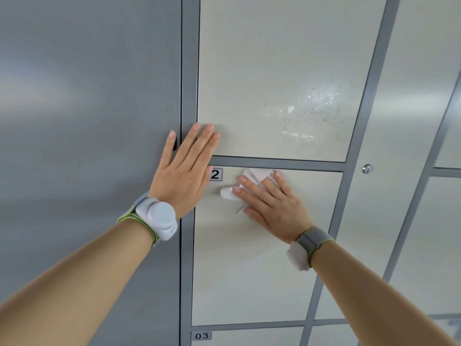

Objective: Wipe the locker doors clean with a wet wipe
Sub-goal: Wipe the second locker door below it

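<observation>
We face a grey panel point(87, 121) on the left and pale locker doors set in a grey frame point(190, 71). The top door point(274, 46) carries a wet, blotchy sheen point(311, 108) at its lower right. Left as it is, we judge it may dry into marks. Door 2 point(249, 270) below looks mostly dry, so most of it is yet to be wiped.

Our left hand point(184, 176) lies flat, fingers straight and close together, across the frame and the top door's lower left corner. That palm could smear a door already wet, and it hides part of the label point(216, 174), which the wipe may then miss.

Our right hand point(272, 203) presses the wipe point(257, 174) against door 2, near its top edge and just right of the label. The fingers are straight and spread, pinning the wipe rather than curling round it. The wipe is bunched, with folds poking out past the fingertips. It may slide out or roll up under a stroke, leaving bare fingers to drag on the door. A loose fold might also catch the label's corner.

The lock point(367, 169) sits in the next column, well apart from both hands.
</observation>
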### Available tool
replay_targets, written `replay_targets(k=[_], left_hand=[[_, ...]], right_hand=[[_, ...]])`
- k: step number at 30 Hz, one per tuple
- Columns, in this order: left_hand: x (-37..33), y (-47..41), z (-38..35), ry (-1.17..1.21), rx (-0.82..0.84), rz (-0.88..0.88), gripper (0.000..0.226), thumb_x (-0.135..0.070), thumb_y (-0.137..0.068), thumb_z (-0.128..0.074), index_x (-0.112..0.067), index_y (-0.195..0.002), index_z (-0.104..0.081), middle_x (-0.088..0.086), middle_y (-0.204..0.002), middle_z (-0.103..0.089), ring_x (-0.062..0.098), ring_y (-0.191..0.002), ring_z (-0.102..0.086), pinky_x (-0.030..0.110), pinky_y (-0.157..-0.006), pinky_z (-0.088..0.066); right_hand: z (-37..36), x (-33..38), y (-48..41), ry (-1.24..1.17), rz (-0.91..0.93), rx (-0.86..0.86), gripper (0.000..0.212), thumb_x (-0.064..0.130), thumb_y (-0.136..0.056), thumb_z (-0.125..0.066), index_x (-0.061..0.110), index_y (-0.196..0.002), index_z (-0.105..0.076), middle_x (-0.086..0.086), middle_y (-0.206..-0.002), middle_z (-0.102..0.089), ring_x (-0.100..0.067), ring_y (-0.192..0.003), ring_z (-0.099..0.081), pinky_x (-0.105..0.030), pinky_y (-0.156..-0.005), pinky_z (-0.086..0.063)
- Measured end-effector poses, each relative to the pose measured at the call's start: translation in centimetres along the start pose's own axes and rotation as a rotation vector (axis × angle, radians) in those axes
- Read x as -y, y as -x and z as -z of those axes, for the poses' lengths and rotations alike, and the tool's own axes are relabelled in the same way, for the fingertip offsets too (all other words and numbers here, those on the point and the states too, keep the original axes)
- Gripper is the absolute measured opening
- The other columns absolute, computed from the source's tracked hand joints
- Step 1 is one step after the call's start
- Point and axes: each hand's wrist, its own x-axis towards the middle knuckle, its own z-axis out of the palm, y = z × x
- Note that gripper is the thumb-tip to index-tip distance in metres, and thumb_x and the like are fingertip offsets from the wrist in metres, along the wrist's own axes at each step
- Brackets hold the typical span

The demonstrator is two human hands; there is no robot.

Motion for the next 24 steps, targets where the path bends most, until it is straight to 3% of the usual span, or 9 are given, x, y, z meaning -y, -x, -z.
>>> replay_targets(k=[7, 16, 21, 24], left_hand=[[-1.3, 0.5, -0.9, -0.016, -0.007, -0.094, 0.054, -0.026, -0.108, -0.039, -0.009, -0.158, -0.029, 0.006, -0.165, -0.025, 0.025, -0.152, -0.024, 0.055, -0.121, -0.023], [-1.5, 0.6, -1.3, -0.011, 0.017, -0.073, 0.056, -0.03, -0.107, -0.039, -0.008, -0.158, -0.028, 0.007, -0.165, -0.024, 0.026, -0.153, -0.022, 0.057, -0.121, -0.021], [-1.7, 0.4, -1.2, 0.003, 0.005, -0.077, 0.056, -0.03, -0.107, -0.04, -0.006, -0.156, -0.031, 0.009, -0.164, -0.026, 0.028, -0.152, -0.023, 0.055, -0.122, -0.02], [-1.8, 0.4, -1.3, -0.003, -0.005, -0.077, 0.056, -0.03, -0.107, -0.041, -0.005, -0.157, -0.03, 0.009, -0.164, -0.027, 0.028, -0.152, -0.024, 0.054, -0.123, -0.019]], right_hand=[[-0.2, 1.4, 0.6, -0.046, -0.18, -0.004, 0.049, 0.04, -0.106, -0.042, 0.027, -0.153, -0.035, 0.005, -0.157, -0.036, -0.026, -0.132, -0.052, -0.048, -0.122, -0.02], [0.1, 1.6, 2.4, -0.018, -0.06, 0.039, 0.048, 0.042, -0.104, -0.047, 0.029, -0.15, -0.041, 0.008, -0.156, -0.037, -0.023, -0.12, -0.058, -0.045, -0.122, -0.023], [0.7, 1.3, 0.4, -0.068, -0.298, 0.011, 0.047, 0.041, -0.109, -0.033, 0.023, -0.152, -0.036, 0.003, -0.159, -0.031, -0.026, -0.139, -0.045, -0.048, -0.123, -0.016], [0.7, 2.1, 0.0, -0.087, -0.389, 0.015, 0.048, 0.042, -0.109, -0.03, 0.023, -0.152, -0.035, 0.005, -0.159, -0.027, -0.028, -0.137, -0.045, -0.047, -0.123, -0.014]])
